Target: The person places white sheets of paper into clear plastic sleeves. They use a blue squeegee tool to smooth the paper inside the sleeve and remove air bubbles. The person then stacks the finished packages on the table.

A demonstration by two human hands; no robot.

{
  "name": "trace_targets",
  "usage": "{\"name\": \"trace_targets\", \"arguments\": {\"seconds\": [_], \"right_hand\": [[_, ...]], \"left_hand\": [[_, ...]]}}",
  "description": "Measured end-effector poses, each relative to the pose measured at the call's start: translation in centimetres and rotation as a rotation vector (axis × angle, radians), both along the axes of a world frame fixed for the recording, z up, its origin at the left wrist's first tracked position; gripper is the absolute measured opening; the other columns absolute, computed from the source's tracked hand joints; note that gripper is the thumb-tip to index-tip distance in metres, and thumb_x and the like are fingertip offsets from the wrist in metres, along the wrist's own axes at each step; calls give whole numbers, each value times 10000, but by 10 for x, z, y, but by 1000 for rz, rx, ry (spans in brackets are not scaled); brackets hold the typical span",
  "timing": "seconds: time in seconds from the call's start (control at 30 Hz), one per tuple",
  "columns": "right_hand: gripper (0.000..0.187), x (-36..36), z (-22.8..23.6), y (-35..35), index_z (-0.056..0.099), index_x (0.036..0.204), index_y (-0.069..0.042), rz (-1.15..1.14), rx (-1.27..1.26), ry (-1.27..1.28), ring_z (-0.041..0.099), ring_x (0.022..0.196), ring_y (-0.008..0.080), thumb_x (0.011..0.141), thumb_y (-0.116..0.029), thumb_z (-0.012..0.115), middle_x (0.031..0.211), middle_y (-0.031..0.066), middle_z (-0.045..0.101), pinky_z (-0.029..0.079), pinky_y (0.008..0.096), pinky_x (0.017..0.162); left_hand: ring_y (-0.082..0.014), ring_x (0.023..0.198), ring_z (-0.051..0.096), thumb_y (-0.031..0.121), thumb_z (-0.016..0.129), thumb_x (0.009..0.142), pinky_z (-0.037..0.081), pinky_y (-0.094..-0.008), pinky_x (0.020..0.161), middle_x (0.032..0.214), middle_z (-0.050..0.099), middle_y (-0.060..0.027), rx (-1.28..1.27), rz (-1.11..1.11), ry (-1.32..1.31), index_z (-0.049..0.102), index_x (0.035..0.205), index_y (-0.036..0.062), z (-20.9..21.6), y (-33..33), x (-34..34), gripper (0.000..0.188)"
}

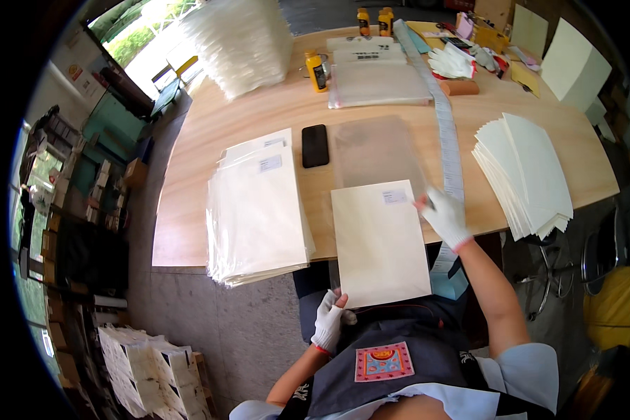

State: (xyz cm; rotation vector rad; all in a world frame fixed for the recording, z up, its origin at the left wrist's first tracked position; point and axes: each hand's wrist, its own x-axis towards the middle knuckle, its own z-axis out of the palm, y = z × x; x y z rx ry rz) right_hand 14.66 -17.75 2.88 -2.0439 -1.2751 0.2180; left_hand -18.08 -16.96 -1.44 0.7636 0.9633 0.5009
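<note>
A cream card sheet [381,245] with a small printed label [394,197] near its top right corner lies partly over the table's front edge and my lap. My left hand [327,322], in a white glove with bare fingertips, grips its lower left corner. At the sheet's upper right edge, beside the label, my gloved right hand [444,218] has its fingers closed. A clear plastic sleeve [374,143] lies flat just beyond the sheet. To the left rests a stack of sleeved cream sheets [259,210], the top ones labelled.
Fanned cream cards [528,175] lie on the right. A long label strip [446,140] runs down the table [182,231]. A black phone [315,145], plastic sleeves [379,85], a yellow bottle [316,70], spare gloves [453,61] and a tall plastic-wrapped pile [238,45] stand farther back.
</note>
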Motion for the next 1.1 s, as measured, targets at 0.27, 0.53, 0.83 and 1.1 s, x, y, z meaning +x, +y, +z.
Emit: {"name": "trace_targets", "arguments": {"seconds": [0.27, 0.53, 0.83, 1.1], "right_hand": [[117, -56, -43, -89, 583, 860, -53, 122, -504, 1070, 424, 431, 46, 872, -165, 551, 558, -9, 508, 319, 187, 387], [274, -136, 11, 81, 532, 720, -70, 437, -120, 917, 458, 456, 47, 876, -293, 564, 541, -11, 507, 329, 196, 396], [443, -149, 30, 102, 572, 629, -103, 513, -225, 441, 549, 510, 160, 858, -473, 485, 516, 37, 557, 434, 316, 538], [195, -2, 36, -61, 575, 894, -36, -132, 146, 335, 588, 696, 153, 868, -227, 544, 757, 58, 618, 467, 294, 648]], "left_hand": [[-54, 650, 485, 109, 520, 885, 456, -201, 602, 833, 572, -11, 513, -171, 8, 482, 1202, -18, 75, 38, 13, 343], [-30, 638, 421, 128, 479, 907, 357, -188, 557, 670, 482, 32, 1060, 380, 415, 565, 1111, -18, 112, 125, -91, 265], [-236, 1049, 543, 54, 519, 780, 446, -322, 861, 1246, 508, -115, 888, 321, 874, 544, 1169, 101, 45, 172, -122, 393], [-333, 1159, 441, 267, 461, 920, 389, -444, 949, 1320, 408, -185, 644, 892, 113, 350, 1328, 88, 9, 155, -147, 460]]}}
